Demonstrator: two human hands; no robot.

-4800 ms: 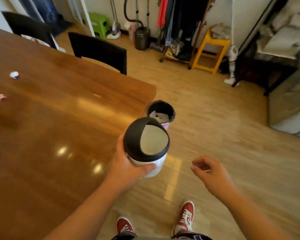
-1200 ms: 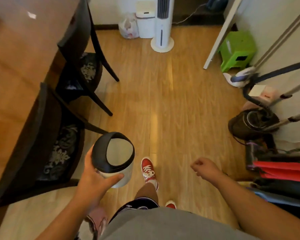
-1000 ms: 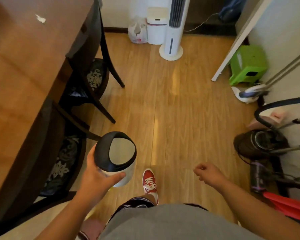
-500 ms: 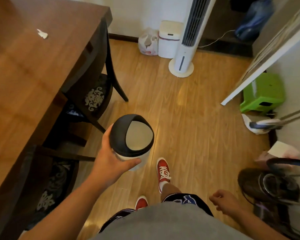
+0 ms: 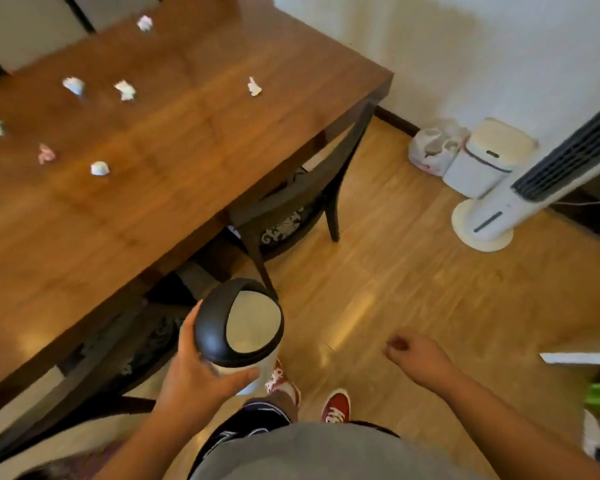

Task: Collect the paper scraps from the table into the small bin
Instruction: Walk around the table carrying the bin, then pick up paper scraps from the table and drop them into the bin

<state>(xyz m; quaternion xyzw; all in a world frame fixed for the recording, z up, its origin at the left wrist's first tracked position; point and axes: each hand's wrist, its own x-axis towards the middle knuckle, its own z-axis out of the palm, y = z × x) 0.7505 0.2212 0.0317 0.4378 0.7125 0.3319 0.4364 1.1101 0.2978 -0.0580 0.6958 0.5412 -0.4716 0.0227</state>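
Note:
My left hand [image 5: 194,379] grips the small bin [image 5: 239,323], a white tub with a black swing-lid ring, held over the floor just off the table's near edge. My right hand [image 5: 414,355] hangs over the floor to the right, fingers curled with nothing in them. Several crumpled paper scraps lie on the brown wooden table [image 5: 174,161]: one near the right end [image 5: 254,87], two further left [image 5: 125,90] [image 5: 73,85], one closer to me [image 5: 99,168], more toward the left edge.
Two dark chairs are tucked under the table's near side, one [image 5: 291,202] by the right corner, one [image 5: 118,344] beside the bin. A white tower fan [image 5: 499,209], a white lidded bin [image 5: 482,157] and a plastic bag [image 5: 433,147] stand by the wall.
The view has swung left toward the table, so more of its top and several scraps now show. The bin stays in my left hand; my right hand has risen.

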